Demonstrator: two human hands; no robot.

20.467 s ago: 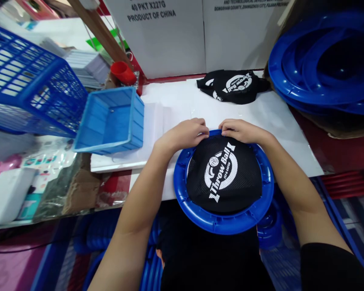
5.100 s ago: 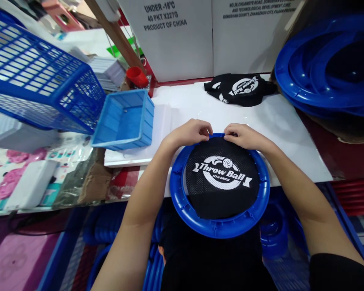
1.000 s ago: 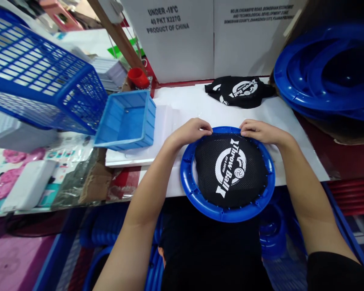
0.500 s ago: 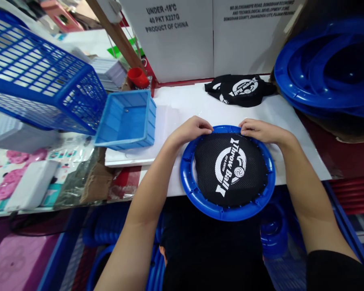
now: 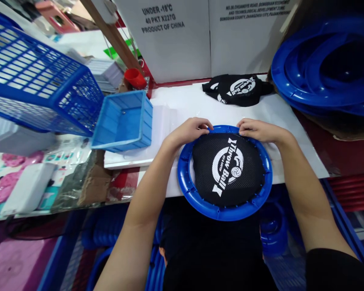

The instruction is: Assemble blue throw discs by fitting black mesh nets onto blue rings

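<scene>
A blue plastic ring [image 5: 186, 178] lies at the front edge of the white work surface, its near side jutting out toward my body. Black mesh fabric [image 5: 251, 173] printed "Throw Ball" covers most of its opening, with a gap along the left side. At the ring's far left, my left hand [image 5: 197, 128] pinches the fabric's edge at the inner rim. Opposite it, my right hand [image 5: 251, 128] grips the edge of the mesh at the far right, fingers curled together. Both sets of fingertips partly hide the fabric's border.
More black printed mesh pieces [image 5: 239, 89] lie behind the ring. Blue rings [image 5: 286, 87] are stacked at the right. To the left stand a light blue bin [image 5: 121, 121], a red cup [image 5: 135, 78] and a tilted blue basket [image 5: 69, 89]. White cartons [image 5: 176, 48] form a wall behind.
The view has shifted slightly. My left fingers have moved a little at the rim; both hands stay at the ring's far side, and the mesh looks nearly the same.
</scene>
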